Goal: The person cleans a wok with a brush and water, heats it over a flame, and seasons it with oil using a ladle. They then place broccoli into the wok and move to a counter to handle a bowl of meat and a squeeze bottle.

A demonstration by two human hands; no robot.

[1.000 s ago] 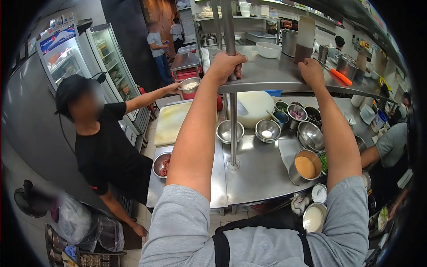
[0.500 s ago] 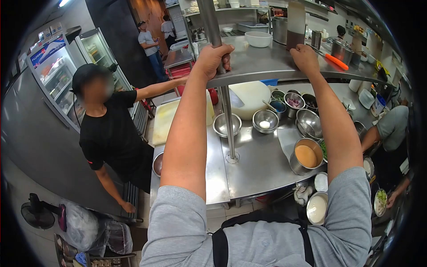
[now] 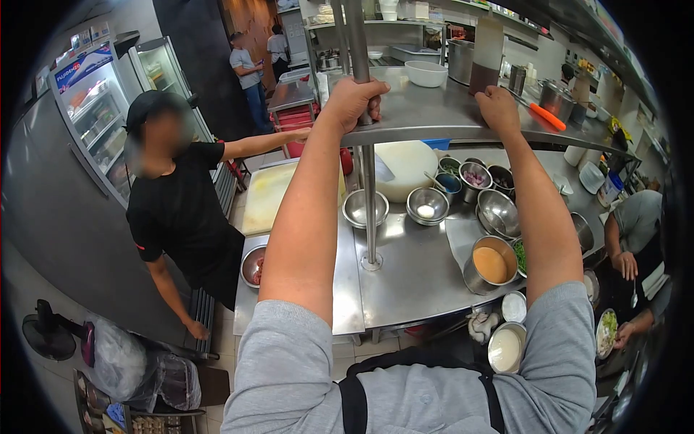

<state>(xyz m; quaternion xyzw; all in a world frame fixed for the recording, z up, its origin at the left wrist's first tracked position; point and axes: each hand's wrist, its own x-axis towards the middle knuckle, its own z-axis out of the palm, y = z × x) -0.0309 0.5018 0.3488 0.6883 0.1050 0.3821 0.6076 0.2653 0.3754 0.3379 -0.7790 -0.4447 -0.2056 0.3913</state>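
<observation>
Left hand (image 3: 352,98) has its fingers wrapped tight around the pole (image 3: 369,195) at the shelf (image 3: 434,116) edge. Right hand (image 3: 497,108) lies flat on the shelf, fingers loosely spread (holding nothing), bottle (image 3: 487,54) just beyond the fingertips.

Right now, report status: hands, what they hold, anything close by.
Left hand gripping the steel post. Right hand flat on the upper shelf. Tall container just beyond it.

Bare shelf (image 3: 434,116) between the hands; beyond, 1 white bowl (image 3: 425,73) (and a pot (image 3: 460,61)) blocks.
</observation>
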